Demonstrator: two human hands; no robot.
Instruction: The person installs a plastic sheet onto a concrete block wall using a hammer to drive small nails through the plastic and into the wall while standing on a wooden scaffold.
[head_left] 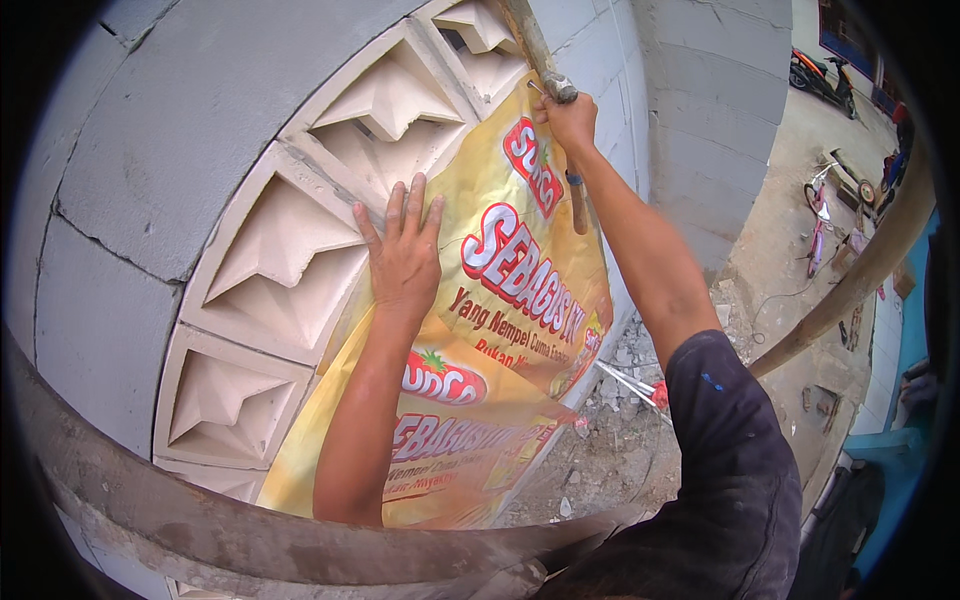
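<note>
A yellow printed plastic banner point(455, 250) hangs over cream ventilation blocks point(290, 235) with star-shaped hollows. My left hand point(407, 240) lies flat with fingers spread, pressing the banner's left edge against the wall. At the banner's upper corner, my right hand point(568, 122) is closed round a hammer. The hammer's metal head point(562, 90) shows above the fist, and its wooden handle point(579, 208) comes out beneath the wrist. Beside the right fingers a small nail point(535, 87) sticks out at the corner. The banner's lower part is folded and slack.
A wooden pole point(525, 35) runs down from the top to the hammer head. Another pole point(300, 550) crosses the foreground, and a slanting one point(850, 275) stands at right. Rubble point(600, 460) covers the ground below. Farther off are a pink bicycle point(818, 215) and a motorcycle point(822, 78).
</note>
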